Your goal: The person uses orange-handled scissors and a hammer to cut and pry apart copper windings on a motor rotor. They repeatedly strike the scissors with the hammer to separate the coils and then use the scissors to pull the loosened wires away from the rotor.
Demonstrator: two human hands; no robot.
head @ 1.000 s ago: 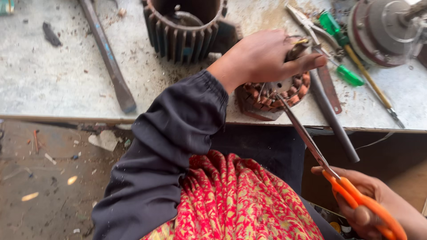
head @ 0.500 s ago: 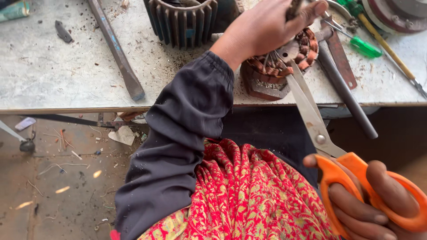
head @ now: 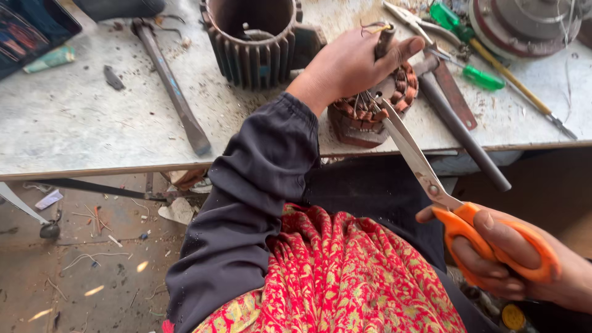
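My left hand (head: 354, 61) grips a round motor stator (head: 370, 114) wound with copper wire, holding it at the workbench's front edge. My right hand (head: 512, 256), low at the right, is closed in the orange handles of long scissors (head: 425, 169). The steel blades reach up to the copper winding wires just under my left hand. Whether the blades are around a wire cannot be made out. A dark sleeve covers my left arm, and red patterned cloth lies over my lap.
A grey workbench (head: 74, 123) carries a ribbed motor housing (head: 253, 43), a long flat iron bar (head: 169, 86), a hammer (head: 456, 123), a green-handled screwdriver (head: 481, 77), pliers and a motor end cover (head: 530, 24). The littered floor lies at the lower left.
The view has shifted, so the bench and the stator sit lower in the frame. The scissors' blades stay at the stator's windings, and my left hand stays on top of it.
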